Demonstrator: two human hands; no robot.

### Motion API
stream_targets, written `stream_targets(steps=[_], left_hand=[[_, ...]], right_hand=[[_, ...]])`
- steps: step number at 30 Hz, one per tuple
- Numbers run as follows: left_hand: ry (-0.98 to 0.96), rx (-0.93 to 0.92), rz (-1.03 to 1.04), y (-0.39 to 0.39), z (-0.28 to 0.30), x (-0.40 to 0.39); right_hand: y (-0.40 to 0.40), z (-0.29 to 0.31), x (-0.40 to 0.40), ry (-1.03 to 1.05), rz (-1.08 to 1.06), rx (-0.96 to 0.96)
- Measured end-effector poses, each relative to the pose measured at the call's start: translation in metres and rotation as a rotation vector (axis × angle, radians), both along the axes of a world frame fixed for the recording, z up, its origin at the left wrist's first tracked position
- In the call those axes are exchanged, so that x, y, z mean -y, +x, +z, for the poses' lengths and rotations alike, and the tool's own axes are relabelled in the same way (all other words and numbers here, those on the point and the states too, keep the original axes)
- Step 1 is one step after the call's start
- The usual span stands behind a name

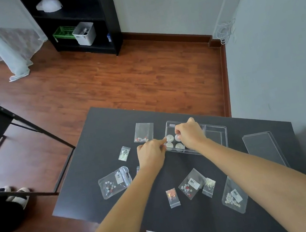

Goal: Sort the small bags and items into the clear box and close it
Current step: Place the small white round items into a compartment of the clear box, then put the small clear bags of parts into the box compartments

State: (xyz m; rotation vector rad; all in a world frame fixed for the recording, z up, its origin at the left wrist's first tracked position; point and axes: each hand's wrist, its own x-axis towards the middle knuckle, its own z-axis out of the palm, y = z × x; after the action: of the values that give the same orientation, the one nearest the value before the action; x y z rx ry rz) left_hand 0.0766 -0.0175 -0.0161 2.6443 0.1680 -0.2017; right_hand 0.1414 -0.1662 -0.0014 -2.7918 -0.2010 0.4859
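Four round white containers (173, 142) sit in the left end of the clear box (215, 134) on the black table (106, 132), its lid (263, 148) lying apart to the right. Seven small bags lie scattered outside it, one (143, 132) just left of the box. The left hand (150, 154) pinches narrowly at the box's left wall, while the right hand (190, 133), fingers curled, grips one container and hides part of the box.

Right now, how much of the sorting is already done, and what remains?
Done: about four small round items sit in the clear box. In hand: both the left hand and right hand work at the box; the right hand pinches a round item. Left: the small bags lie on the table, and the lid lies beside the box.
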Motion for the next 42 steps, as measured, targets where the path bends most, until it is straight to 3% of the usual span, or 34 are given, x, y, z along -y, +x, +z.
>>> stream_targets(steps=[12,23,31,37,42], left_hand=[[0.131,0.020,-0.044,0.001,0.002,0.004],[0.023,-0.017,-0.095,-0.001,0.007,-0.002],[0.020,-0.020,-0.257,-0.045,0.002,-0.010],[0.051,-0.167,-0.530,-0.090,-0.015,-0.011],[0.128,-0.214,-0.605,-0.108,-0.022,-0.003]], right_hand=[[0.008,-0.018,-0.006,-0.320,0.177,0.066],[-0.015,-0.004,0.019,-0.021,0.175,0.092],[-0.061,0.016,0.050,0.130,0.010,0.163],[-0.120,-0.001,0.070,-0.009,-0.116,0.008],[-0.157,-0.021,0.066,-0.198,-0.137,-0.120]])
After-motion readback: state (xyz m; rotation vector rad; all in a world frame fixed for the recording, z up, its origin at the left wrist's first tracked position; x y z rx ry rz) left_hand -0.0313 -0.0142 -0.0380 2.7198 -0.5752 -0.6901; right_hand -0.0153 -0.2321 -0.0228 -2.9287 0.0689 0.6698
